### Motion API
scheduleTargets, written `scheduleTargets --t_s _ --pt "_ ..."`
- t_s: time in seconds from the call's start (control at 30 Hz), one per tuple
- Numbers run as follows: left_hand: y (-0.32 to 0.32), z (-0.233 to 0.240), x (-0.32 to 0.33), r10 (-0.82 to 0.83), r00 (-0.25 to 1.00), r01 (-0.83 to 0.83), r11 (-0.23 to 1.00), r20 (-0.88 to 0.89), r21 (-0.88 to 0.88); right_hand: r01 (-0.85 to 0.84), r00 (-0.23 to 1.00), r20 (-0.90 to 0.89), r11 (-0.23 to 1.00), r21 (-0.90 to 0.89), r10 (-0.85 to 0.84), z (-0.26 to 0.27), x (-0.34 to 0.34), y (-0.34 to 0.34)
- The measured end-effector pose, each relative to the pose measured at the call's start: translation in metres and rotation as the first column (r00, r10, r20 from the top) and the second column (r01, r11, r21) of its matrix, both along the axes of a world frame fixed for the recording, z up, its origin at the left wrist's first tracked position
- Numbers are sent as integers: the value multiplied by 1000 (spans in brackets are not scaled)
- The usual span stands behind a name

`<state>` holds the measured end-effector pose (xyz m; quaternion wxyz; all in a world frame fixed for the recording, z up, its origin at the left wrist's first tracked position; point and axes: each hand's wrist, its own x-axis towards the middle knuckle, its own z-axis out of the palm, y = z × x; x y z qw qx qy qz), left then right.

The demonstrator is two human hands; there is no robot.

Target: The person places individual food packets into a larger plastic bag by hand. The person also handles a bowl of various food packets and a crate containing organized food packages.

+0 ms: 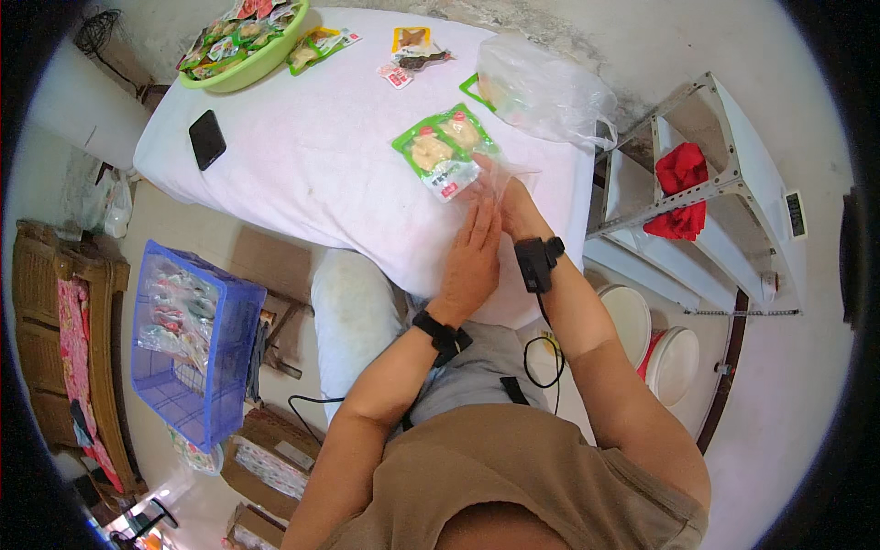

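Note:
Two green-edged food packets [432, 152] lie side by side at the mouth of a clear plastic bag [512, 172] on a white cloth-covered table [309, 151]. My right hand [498, 196] is partly inside or behind the clear film, its fingers reaching the packets' lower right edge; whether it grips them cannot be told. My left hand [474, 254] lies with fingers extended and together against the bag's lower part, near my right wrist. Film blurs over both sets of fingertips. A white plastic bag [543, 89] with packets inside stands beyond, a green-edged packet [476, 93] showing at its left.
A green basin [258, 69] full of packets stands at the far left, a loose packet [320, 48] beside it. Small packets [412, 55] lie at the back. A black phone [207, 140] rests left. Right is a metal shelf [739, 172]; below left, a blue crate [227, 357].

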<state>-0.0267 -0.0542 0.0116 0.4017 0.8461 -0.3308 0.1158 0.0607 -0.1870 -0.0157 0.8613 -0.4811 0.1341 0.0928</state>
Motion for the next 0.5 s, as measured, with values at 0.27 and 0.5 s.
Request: scheduleTargets --t_s 0.27,0.5 --pt "11 -5 4 30 996 -28 999 90 -18 198 977 197 657 -727 -76 68 -89 -24" --pt "16 -7 8 54 996 -63 991 71 122 518 789 421 -116 -848 447 36 -71 -61"
